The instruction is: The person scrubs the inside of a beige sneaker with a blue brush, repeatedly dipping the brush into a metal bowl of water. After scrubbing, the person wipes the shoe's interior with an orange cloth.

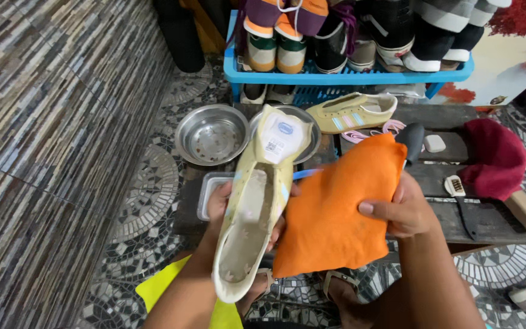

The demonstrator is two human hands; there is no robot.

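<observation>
A pale yellow shoe (254, 213) is held nearest the camera, heel low and tongue lifted, with the left hand (223, 204) closed around its side. An orange cloth (336, 207) is pinched by the right hand (397, 210), just beside the shoe and touching it. The wiping is probably best done with the shoe held steady and the cloth kept flat. Behind, two steel bowls (211, 134), a matching shoe (354, 113) and a brush (458, 189) are seen on the bench (488, 213), beneath a blue rack (348, 76).
</observation>
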